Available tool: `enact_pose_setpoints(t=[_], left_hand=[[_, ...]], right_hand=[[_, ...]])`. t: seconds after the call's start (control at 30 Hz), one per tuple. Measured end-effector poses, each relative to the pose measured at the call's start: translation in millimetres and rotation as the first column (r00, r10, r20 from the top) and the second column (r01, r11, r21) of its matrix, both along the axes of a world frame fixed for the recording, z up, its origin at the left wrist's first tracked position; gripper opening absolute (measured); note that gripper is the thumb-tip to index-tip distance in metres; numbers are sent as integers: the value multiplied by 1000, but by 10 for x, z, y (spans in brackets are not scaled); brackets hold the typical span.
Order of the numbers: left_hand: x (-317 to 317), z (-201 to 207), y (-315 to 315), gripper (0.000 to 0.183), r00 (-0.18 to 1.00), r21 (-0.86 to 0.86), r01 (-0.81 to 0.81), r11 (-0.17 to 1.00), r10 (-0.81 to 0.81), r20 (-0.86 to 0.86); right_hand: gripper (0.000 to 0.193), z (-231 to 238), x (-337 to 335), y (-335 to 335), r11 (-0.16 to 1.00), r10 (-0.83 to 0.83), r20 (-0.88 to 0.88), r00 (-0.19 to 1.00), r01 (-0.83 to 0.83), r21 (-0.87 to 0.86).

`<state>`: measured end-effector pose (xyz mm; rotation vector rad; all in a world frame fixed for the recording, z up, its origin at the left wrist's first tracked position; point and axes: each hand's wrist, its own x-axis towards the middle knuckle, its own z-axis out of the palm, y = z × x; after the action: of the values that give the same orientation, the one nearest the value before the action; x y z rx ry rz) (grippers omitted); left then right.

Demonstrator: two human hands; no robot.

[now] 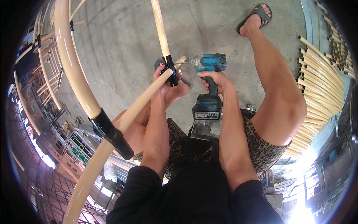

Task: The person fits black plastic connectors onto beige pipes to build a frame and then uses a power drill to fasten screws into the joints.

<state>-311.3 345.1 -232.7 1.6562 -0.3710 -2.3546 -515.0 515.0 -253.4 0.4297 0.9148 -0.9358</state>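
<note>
A blue and black cordless impact driver (210,62) is gripped at its handle by my right hand (220,80), its battery hanging below. The driver's nose points left, with its bit at a black pipe joint (171,71). My left hand (163,76) wraps around that joint from the left and steadies it; some of its fingers are hidden behind. Cream-coloured pipes meet there: one upright pipe (160,28) runs away from me, and a crossing pipe (143,95) slants down to a larger black joint (111,132). Whether the bit sits in a screw is too small to tell.
A thick cream pipe (76,63) rises close on my left from the larger joint. Stacked cream pipes (320,82) lie at the right. More pipe frames (48,71) stand at the far left. My sandalled foot (255,20) rests on the concrete floor (220,24).
</note>
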Motion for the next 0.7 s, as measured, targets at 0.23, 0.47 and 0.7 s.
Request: enact_pose_setpoints(t=[0.23, 0.47, 0.7], left_hand=[[42, -60, -32, 45, 999, 22, -34, 999, 34, 6], [41, -26, -43, 48, 1000, 27, 19, 999, -19, 15], [-17, 73, -15, 52, 998, -17, 44, 999, -43, 36]], right_hand=[[20, -14, 0, -8, 1000, 21, -5, 1000, -21, -3], [20, -1, -6, -1, 999, 40, -26, 999, -41, -10], [21, -42, 35, 2, 1000, 19, -21, 1000, -19, -14]])
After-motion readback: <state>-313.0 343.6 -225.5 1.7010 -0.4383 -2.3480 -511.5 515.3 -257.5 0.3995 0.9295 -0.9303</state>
